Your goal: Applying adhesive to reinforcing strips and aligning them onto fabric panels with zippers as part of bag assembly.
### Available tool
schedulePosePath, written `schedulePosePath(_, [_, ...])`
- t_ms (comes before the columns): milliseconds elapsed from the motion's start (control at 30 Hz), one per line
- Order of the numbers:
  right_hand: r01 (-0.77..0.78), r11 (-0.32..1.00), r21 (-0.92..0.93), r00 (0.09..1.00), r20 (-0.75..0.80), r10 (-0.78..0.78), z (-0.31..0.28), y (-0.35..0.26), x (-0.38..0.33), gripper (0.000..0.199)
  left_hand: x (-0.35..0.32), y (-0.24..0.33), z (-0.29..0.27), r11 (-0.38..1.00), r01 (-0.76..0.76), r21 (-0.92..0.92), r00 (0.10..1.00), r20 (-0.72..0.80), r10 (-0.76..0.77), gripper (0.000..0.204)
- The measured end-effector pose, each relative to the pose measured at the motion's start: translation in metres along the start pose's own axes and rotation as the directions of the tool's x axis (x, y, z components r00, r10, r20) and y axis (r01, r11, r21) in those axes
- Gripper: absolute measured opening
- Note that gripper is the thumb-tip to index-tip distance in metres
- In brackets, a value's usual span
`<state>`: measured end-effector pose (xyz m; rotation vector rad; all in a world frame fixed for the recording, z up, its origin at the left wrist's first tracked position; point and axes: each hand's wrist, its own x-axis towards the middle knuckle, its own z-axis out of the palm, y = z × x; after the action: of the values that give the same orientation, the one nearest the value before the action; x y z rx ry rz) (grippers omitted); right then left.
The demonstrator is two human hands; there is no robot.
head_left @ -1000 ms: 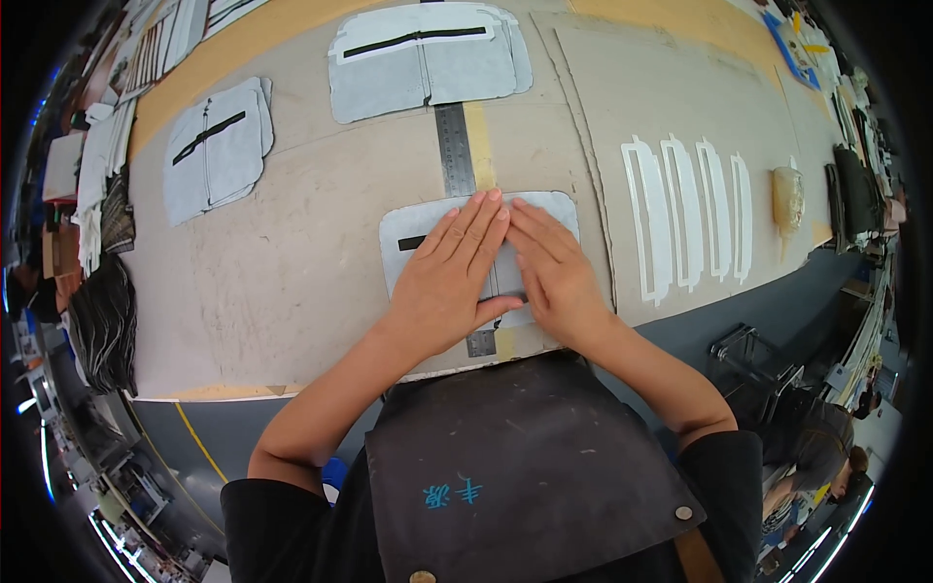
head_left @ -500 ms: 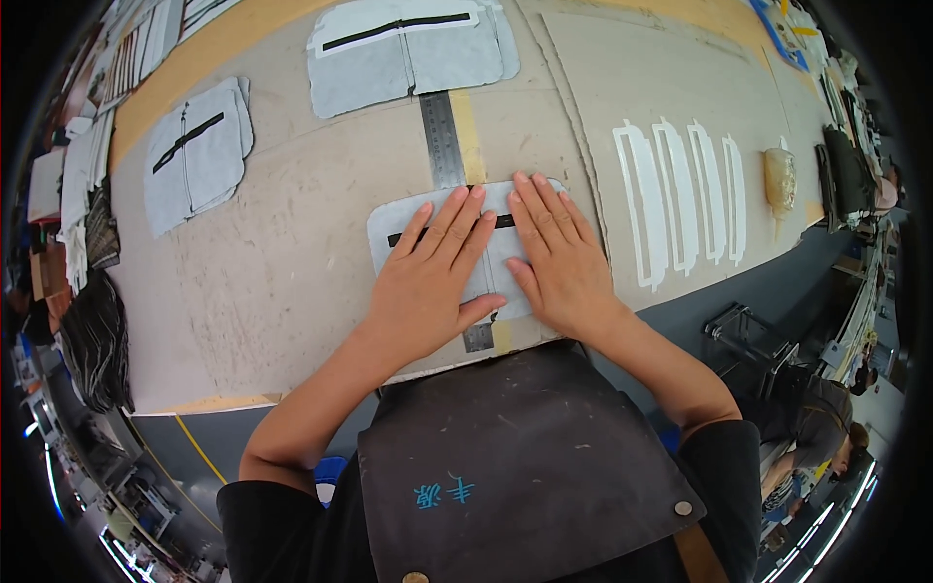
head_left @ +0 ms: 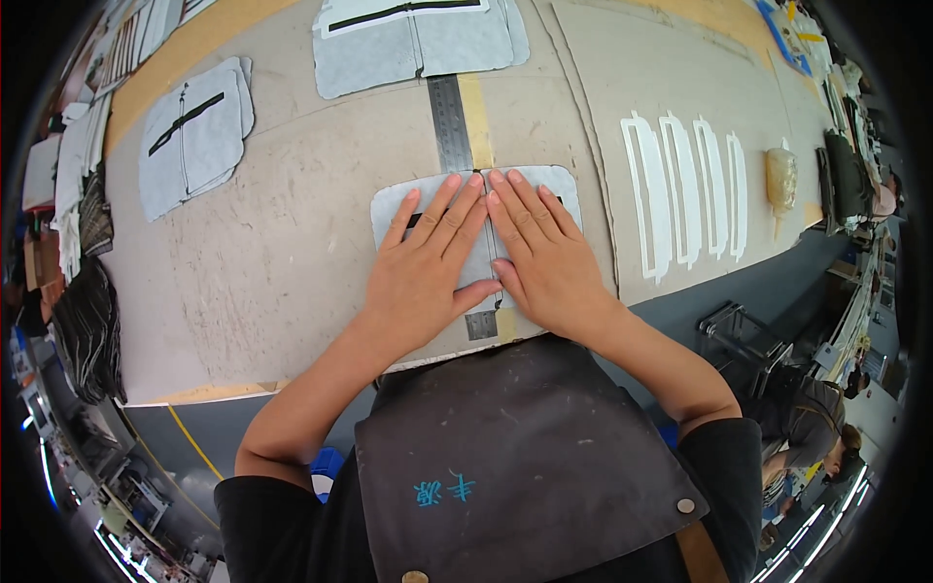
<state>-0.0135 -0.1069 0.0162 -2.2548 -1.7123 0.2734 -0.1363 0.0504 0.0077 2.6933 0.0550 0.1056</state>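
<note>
A pale grey fabric panel (head_left: 389, 204) with rounded corners lies near the table's front edge. A black strip crosses it, mostly covered by my hands, and a thin dark seam line runs down its middle. My left hand (head_left: 418, 277) rests flat on the panel's left half, fingers stretched out. On the right half lies my right hand (head_left: 549, 267), likewise flat and pressing nothing between its fingers. The fingertips of both hands nearly meet at the panel's top middle. Under the panel runs a steel ruler (head_left: 448, 126), its ends showing above and below, beside a strip of yellow tape (head_left: 477, 126).
Stacked grey panels (head_left: 369, 63) with black strips lie at the back, and another stack (head_left: 194, 146) at the left. Several white slotted strips (head_left: 646, 204) and a yellowish glue bottle (head_left: 780, 180) are at the right. A person (head_left: 816, 428) is at the far right.
My right hand has slid left toward the panel's middle line, and now covers the strip's right part. The left hand stays nearly in place. The view has shifted slightly.
</note>
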Motion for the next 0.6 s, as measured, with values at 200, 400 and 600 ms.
schedulePosePath(200, [-0.031,0.999,-0.037,0.998,-0.055,0.029,0.005,0.004,-0.004,0.071,-0.002,0.0,0.0,0.999,0.011,0.04,1.0,-0.017,-0.01,0.084])
schedulePosePath(400, [-0.097,0.995,-0.018,0.987,-0.129,0.093,0.007,0.005,-0.008,0.075,-0.005,0.001,-0.001,0.993,0.034,0.115,0.999,-0.023,-0.031,0.08])
schedulePosePath(600, [0.043,0.999,0.024,0.988,-0.152,-0.039,0.002,0.005,0.01,0.063,-0.003,0.002,-0.002,0.995,0.047,0.094,0.998,-0.039,-0.043,0.085])
